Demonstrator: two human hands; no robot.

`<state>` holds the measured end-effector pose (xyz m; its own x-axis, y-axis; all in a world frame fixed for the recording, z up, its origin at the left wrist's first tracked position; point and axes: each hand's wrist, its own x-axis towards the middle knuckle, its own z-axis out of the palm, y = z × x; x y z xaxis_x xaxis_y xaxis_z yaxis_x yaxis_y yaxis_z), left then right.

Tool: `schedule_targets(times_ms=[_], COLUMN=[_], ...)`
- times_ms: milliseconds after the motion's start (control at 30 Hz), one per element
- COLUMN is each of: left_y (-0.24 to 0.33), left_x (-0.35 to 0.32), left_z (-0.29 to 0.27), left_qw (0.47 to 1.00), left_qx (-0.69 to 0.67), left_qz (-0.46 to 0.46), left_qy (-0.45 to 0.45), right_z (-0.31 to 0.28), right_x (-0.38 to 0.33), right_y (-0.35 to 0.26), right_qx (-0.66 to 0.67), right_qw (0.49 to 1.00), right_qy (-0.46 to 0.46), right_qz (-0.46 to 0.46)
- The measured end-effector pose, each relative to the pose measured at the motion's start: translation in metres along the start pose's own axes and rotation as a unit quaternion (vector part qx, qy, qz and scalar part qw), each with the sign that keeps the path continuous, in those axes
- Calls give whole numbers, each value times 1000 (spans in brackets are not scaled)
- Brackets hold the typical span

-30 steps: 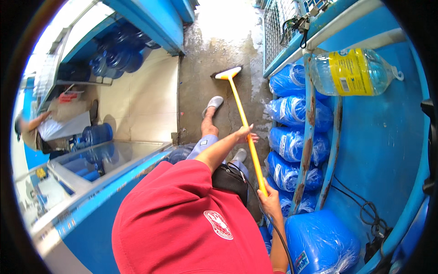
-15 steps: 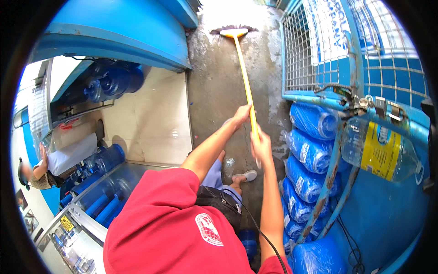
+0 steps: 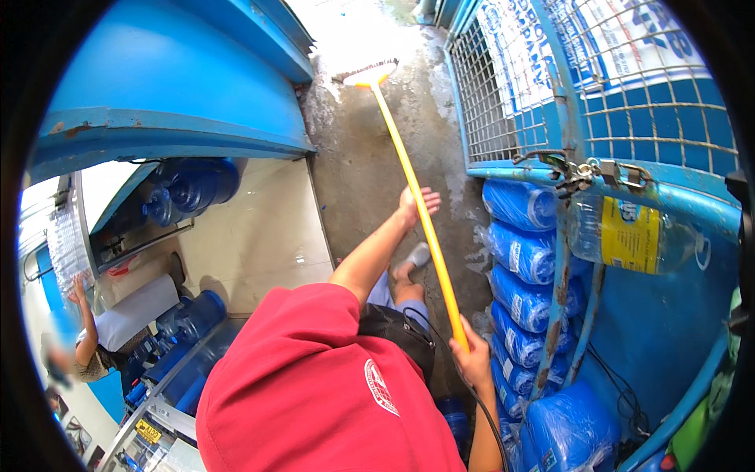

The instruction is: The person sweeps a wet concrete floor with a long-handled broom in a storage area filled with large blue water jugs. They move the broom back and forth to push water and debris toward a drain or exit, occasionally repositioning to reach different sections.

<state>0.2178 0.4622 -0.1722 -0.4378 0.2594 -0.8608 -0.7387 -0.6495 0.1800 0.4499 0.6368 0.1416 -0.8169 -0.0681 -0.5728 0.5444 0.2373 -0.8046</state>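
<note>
Broom [image 3: 399, 149]: its yellow handle runs aslant from near our waist to the broom head [image 3: 368, 76], which is far ahead of us on the concrete floor [image 3: 354, 145].
Right grip [image 3: 473, 360]: we hold with it the near end of the handle, the fingers being closed around.
Left grip [image 3: 417, 203]: its fingers are stretched wide, and the handle passes across it; we cannot tell how firmly they touch.
Waist: we wear a black pouch [image 3: 399, 337], and a dark cord [image 3: 489, 417] runs near our right wrist.
Foot: one grey shoe [image 3: 419, 253] shows on the floor, left of the handle.
Right side: blue bundles [image 3: 535, 256] in clear plastic are stacked; beside them we see a clear bottle [image 3: 633, 236] with yellow label, and farther, a mesh gate [image 3: 491, 102].
Left side: blue water containers [image 3: 193, 189] lie together, and another person raises a hand [image 3: 80, 287].
</note>
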Motion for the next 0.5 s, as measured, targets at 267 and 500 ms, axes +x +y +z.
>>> schedule_targets(times_ms=[267,500], left_y=[-117,-127], left_x=[-35,-79], left_z=[-43,0], left_qw=[515,190], left_qx=[839,837], left_qz=[82,306], left_qy=[-153,-411], right_z=[-43,-72], right_x=[-123,-113], right_y=[96,124], right_qx=[136,25], right_qw=[957,952], right_qy=[18,23], right_qz=[254,304])
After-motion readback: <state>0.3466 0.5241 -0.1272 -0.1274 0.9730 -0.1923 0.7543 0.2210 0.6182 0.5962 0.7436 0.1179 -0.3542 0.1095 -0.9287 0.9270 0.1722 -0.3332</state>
